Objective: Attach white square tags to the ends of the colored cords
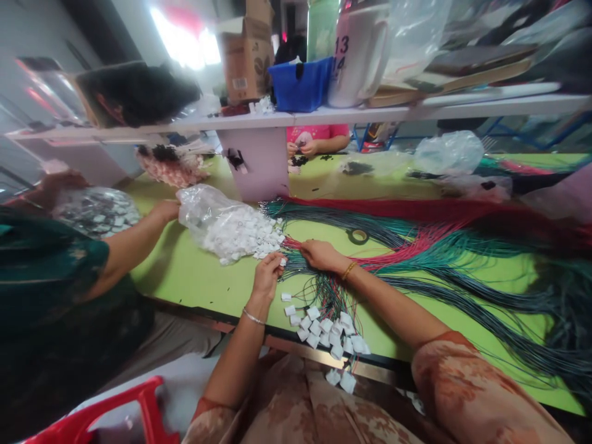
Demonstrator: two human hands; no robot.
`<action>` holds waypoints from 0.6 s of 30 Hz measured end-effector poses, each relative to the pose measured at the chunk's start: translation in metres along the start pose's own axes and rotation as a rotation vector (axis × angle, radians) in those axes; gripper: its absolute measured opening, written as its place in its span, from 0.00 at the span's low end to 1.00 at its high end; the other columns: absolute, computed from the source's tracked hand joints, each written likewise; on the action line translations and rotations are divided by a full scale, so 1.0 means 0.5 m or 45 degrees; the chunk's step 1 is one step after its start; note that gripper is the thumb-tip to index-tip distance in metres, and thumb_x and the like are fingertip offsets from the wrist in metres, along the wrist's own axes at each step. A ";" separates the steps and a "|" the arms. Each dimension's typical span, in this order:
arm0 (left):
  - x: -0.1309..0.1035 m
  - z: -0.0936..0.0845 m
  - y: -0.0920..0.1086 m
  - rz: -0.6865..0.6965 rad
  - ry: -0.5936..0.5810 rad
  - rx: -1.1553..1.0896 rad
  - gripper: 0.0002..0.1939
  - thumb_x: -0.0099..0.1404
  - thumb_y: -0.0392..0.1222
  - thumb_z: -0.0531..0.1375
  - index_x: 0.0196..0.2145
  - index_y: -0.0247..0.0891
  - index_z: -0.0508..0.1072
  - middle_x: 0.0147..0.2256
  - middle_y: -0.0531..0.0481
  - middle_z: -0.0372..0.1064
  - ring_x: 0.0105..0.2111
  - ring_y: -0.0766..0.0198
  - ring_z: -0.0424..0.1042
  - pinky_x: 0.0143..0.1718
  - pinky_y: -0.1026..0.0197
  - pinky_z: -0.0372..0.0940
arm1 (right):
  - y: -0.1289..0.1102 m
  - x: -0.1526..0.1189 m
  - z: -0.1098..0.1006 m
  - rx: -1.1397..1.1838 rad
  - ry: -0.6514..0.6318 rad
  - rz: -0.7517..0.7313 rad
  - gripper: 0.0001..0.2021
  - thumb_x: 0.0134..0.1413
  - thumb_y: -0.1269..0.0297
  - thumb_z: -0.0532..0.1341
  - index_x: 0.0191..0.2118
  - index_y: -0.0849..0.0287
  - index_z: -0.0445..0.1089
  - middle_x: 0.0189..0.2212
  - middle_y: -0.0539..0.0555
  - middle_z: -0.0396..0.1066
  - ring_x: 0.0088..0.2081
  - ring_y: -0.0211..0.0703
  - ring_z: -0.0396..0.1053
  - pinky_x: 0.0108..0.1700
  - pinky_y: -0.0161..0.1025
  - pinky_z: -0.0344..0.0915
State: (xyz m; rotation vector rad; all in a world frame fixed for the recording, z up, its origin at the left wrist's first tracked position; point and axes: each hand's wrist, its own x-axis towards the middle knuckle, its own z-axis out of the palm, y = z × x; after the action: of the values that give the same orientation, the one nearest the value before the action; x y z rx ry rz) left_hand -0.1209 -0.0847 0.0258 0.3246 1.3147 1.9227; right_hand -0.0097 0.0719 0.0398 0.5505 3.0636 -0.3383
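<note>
Being pinched right now at the fingertips of the left hand (267, 276) is a small white connector (283, 263), with thumb and fingers drawn nearly together. Opposite, the right hand (318, 254) is curled over the red wires (419, 243), fingers mostly folded in; whether one lead or several are gripped cannot be told. By the look of it, leads are being fitted to connectors. For that, the connector is best kept steady and turned towards the wire ends, one lead singled out, held close behind its tip and fed in straight, so that no buckling is caused. And the positions: the connector is held to the left of the right hand and slightly nearer the body, just beside the wire ends. Beyond the left hand, loose pieces are heaped at the clear bag (200, 206); between the forearms, wired connectors (326, 325) are clustered at the table's near edge.
</note>
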 end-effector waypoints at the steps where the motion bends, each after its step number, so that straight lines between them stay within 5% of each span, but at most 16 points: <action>1: 0.000 0.000 0.000 -0.004 -0.005 0.002 0.12 0.45 0.40 0.69 0.28 0.33 0.76 0.28 0.50 0.73 0.21 0.74 0.62 0.24 0.69 0.55 | 0.001 -0.001 0.001 -0.007 0.005 0.017 0.14 0.65 0.63 0.47 0.43 0.62 0.68 0.42 0.62 0.72 0.41 0.47 0.69 0.39 0.37 0.56; 8: 0.000 -0.002 -0.002 -0.023 0.001 -0.022 0.11 0.46 0.38 0.69 0.29 0.33 0.75 0.29 0.49 0.73 0.22 0.73 0.63 0.25 0.68 0.56 | 0.019 -0.008 0.004 0.211 0.184 0.124 0.13 0.64 0.62 0.49 0.40 0.63 0.67 0.33 0.60 0.73 0.32 0.43 0.66 0.34 0.36 0.53; 13: 0.002 0.001 -0.007 -0.019 -0.029 -0.055 0.11 0.48 0.38 0.68 0.30 0.34 0.74 0.30 0.49 0.73 0.24 0.72 0.64 0.26 0.67 0.57 | 0.007 0.013 -0.003 0.681 0.341 -0.009 0.11 0.58 0.60 0.54 0.30 0.61 0.67 0.23 0.50 0.66 0.26 0.36 0.58 0.30 0.33 0.51; 18: 0.006 -0.002 -0.012 -0.004 -0.058 -0.139 0.10 0.50 0.38 0.68 0.31 0.34 0.73 0.31 0.50 0.72 0.24 0.73 0.64 0.27 0.68 0.57 | -0.037 0.040 -0.008 1.063 0.402 -0.199 0.10 0.54 0.61 0.56 0.30 0.62 0.67 0.24 0.48 0.65 0.26 0.34 0.57 0.31 0.32 0.54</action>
State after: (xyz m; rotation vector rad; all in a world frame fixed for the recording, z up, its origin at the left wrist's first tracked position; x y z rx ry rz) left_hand -0.1207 -0.0822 0.0193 0.3100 1.1755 1.9644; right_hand -0.0347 0.0625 0.0467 0.3788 3.1337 -1.7158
